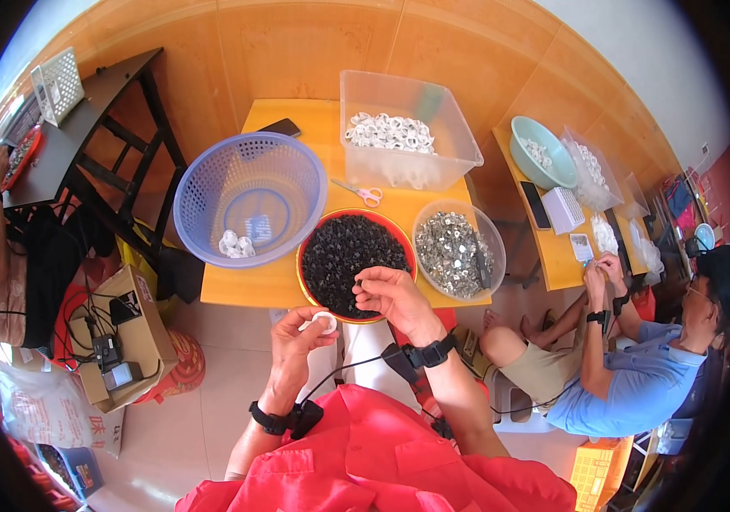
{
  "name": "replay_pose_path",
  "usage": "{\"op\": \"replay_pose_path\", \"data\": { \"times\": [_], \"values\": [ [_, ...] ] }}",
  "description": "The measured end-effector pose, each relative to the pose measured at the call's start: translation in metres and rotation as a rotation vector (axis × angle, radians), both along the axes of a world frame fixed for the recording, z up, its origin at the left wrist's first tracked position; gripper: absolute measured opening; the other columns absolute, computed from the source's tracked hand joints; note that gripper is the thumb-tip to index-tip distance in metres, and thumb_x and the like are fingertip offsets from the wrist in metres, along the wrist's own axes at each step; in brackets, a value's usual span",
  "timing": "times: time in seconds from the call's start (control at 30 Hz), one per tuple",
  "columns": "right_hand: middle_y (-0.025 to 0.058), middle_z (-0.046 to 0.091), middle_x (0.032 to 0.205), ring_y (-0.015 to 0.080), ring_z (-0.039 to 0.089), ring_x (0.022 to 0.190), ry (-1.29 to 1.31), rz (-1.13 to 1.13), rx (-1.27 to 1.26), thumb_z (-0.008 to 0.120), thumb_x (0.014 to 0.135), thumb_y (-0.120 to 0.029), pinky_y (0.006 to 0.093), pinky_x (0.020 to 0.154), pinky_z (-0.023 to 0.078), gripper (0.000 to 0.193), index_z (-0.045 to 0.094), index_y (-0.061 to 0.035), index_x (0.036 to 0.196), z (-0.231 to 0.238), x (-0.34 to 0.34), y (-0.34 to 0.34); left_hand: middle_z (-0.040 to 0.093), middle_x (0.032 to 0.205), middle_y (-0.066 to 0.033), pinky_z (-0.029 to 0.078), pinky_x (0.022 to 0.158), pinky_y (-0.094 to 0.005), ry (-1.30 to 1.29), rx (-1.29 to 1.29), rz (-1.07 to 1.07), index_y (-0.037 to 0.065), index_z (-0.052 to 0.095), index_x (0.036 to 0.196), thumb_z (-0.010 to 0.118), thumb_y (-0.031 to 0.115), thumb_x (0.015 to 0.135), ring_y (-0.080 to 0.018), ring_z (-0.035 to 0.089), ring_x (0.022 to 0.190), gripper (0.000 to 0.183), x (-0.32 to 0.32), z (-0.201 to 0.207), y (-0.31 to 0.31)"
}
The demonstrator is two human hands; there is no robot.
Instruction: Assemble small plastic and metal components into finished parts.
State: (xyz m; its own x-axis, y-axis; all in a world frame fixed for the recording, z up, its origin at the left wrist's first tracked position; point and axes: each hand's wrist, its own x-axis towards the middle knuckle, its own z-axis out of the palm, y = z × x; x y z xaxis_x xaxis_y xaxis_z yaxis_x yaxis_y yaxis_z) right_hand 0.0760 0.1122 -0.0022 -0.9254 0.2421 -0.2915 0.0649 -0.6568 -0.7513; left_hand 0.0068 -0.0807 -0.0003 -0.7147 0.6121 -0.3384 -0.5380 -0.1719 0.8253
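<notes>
Presumably for easy reach, the red bowl (401, 230) of black bits (352, 252) is set nearest, a white ring (325, 321) being pinched by the left hand (298, 340) beside its rim, while seemingly a black bit (359, 285) is nipped by the right hand (395, 297) over the bowl.

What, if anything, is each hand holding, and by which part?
Left hand: a white ring, pinched at its rim between thumb and fingers. Right hand: fingertips together above the black pieces; whether they hold one cannot be told.
</notes>
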Motion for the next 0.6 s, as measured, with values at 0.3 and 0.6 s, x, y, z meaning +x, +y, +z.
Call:
{"op": "replay_pose_path", "data": {
  "times": [0.3, 0.6],
  "values": [
    [0.0119, 0.065, 0.088, 0.0184, 0.066, 0.077, 0.071, 0.018, 0.051, 0.058, 0.086, -0.007, 0.028, 0.07, 0.055, 0.013, 0.06, -0.0004, 0.097, 0.026, 0.01, -0.022, 0.063, 0.082, -0.0059, 0.055, 0.065, -0.0256, 0.034, 0.033, 0.014, 0.0, 0.061, 0.093, 0.059, 0.005, 0.083, -0.0171, 0.065, 0.07, 0.011, 0.003, 0.002, -0.001],
    [0.0127, 0.065, 0.088, 0.0197, 0.066, 0.076, 0.065, -0.024, 0.025, 0.059, 0.085, -0.006, 0.0286, 0.07, 0.055, 0.014, 0.058, -0.0003, 0.098, 0.023, 0.022, -0.025, 0.064, 0.084, -0.0068, 0.054, 0.065, -0.0247, 0.018, 0.05, 0.004, 0.0, 0.061, 0.095, 0.06, 0.004, 0.082, -0.0151, 0.064, 0.073, 0.013, 0.007, 0.005, -0.004]
  ]
}}
